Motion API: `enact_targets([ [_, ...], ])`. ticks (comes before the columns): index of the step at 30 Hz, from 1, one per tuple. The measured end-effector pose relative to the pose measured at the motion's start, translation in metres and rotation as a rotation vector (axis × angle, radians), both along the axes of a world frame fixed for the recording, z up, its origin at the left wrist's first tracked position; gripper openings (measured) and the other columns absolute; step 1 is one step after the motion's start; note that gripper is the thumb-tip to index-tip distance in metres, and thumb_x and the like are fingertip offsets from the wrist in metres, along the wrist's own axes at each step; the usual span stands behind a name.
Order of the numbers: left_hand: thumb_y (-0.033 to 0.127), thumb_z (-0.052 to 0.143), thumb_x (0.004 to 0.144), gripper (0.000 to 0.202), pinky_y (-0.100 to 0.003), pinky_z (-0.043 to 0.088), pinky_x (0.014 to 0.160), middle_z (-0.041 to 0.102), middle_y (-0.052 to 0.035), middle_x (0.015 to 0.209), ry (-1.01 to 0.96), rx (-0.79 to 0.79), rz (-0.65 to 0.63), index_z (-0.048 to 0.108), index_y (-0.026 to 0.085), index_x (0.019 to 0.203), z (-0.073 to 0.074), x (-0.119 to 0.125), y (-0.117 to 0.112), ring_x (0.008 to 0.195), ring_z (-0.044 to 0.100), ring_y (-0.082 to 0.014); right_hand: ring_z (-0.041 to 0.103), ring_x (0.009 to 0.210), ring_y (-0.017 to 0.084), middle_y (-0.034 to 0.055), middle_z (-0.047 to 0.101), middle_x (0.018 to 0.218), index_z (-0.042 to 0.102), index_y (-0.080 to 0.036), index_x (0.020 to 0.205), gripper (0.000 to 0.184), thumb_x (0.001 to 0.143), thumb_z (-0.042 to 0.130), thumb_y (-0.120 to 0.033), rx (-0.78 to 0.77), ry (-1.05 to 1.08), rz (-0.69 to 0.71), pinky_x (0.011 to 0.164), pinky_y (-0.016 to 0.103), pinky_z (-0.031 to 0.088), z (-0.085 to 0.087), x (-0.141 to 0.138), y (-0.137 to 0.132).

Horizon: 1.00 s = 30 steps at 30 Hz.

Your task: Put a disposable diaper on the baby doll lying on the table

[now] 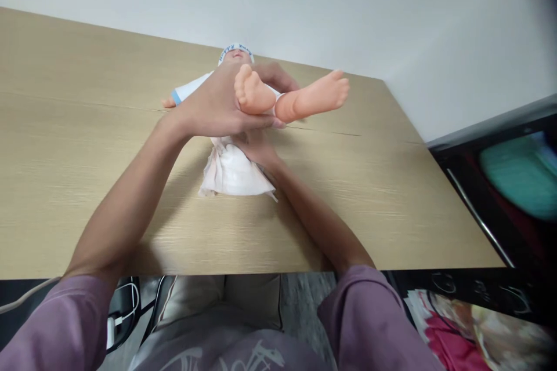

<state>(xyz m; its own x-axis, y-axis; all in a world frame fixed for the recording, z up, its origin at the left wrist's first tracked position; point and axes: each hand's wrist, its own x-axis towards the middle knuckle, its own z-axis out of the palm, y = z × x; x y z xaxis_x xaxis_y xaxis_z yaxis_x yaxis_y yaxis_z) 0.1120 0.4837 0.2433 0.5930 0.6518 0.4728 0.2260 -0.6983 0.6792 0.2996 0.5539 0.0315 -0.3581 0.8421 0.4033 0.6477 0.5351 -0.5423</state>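
A baby doll [204, 84] in white clothes and a white-and-blue cap lies on its back on the wooden table [65, 145], head toward the wall. My left hand [221, 107] is closed round the doll's legs [304, 98] near the ankles and holds them lifted, feet in the air. My right hand [256, 148] reaches under the raised legs at the doll's bottom; its fingers are mostly hidden. A white nappy [232, 174] lies spread under the doll, its near end fanned out toward me.
A white wall [348, 6] runs behind the table. To the right stands a dark unit [487, 197] with a metal bar and a teal thing. Cables [124, 307] and colourful items lie on the floor below the table's front edge.
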Motion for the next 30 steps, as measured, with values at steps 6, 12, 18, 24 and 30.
enact_targets([
  [6, 0.045, 0.096, 0.091, 0.042, -0.044, 0.064, 0.102, 0.087, -0.0044, 0.125, 0.001, -0.036, -0.025, 0.084, 0.026, 0.127, -0.024, -0.003, -0.003, 0.114, 0.082, -0.029, 0.069, 0.141, 0.038, 0.0159, 0.077, 0.144, 0.069, -0.025, 0.143, 0.046, 0.109, 0.071, -0.056, 0.186, 0.237, -0.171, 0.128, 0.065, 0.054, 0.024, 0.051, -0.085],
  [12, 0.04, 0.083, 0.098, 0.035, -0.046, 0.06, 0.11, 0.087, -0.0054, 0.132, 0.038, 0.076, -0.075, 0.084, 0.031, 0.132, -0.065, -0.006, -0.024, 0.12, 0.08, -0.029, 0.061, 0.159, 0.036, 0.0141, 0.065, 0.166, 0.052, -0.029, 0.166, 0.068, 0.107, 0.075, -0.051, 0.189, 0.326, 0.067, 0.136, 0.06, 0.05, 0.063, 0.046, -0.123],
  [18, 0.043, 0.074, 0.104, 0.039, -0.053, 0.053, 0.121, 0.083, -0.0091, 0.144, 0.15, 0.19, -0.039, 0.08, 0.03, 0.14, -0.092, -0.039, -0.049, 0.133, 0.076, -0.0329, 0.068, 0.147, 0.034, 0.0121, 0.074, 0.153, 0.065, -0.03, 0.156, 0.046, 0.11, 0.059, -0.034, 0.215, 0.115, 0.336, 0.128, 0.057, 0.056, 0.072, 0.074, -0.125],
  [24, 0.027, 0.072, 0.101, 0.045, -0.056, 0.049, 0.131, 0.076, -0.0096, 0.16, 0.321, 0.266, -0.028, 0.079, 0.03, 0.145, -0.121, -0.112, -0.049, 0.156, 0.062, -0.0353, 0.067, 0.151, 0.034, 0.0147, 0.074, 0.151, 0.076, -0.026, 0.14, 0.045, 0.102, 0.056, -0.012, 0.256, -0.135, 0.385, 0.128, 0.056, 0.053, 0.049, 0.109, -0.121],
  [30, 0.008, 0.068, 0.088, 0.065, -0.059, 0.046, 0.132, 0.067, -0.0077, 0.171, 0.496, 0.283, -0.004, 0.077, 0.031, 0.148, -0.145, -0.128, -0.053, 0.162, 0.056, -0.0367, 0.065, 0.155, 0.032, 0.015, 0.074, 0.154, 0.078, -0.026, 0.14, 0.053, 0.101, 0.052, -0.001, 0.239, -0.303, 0.381, 0.13, 0.056, 0.055, 0.044, 0.107, -0.116],
])
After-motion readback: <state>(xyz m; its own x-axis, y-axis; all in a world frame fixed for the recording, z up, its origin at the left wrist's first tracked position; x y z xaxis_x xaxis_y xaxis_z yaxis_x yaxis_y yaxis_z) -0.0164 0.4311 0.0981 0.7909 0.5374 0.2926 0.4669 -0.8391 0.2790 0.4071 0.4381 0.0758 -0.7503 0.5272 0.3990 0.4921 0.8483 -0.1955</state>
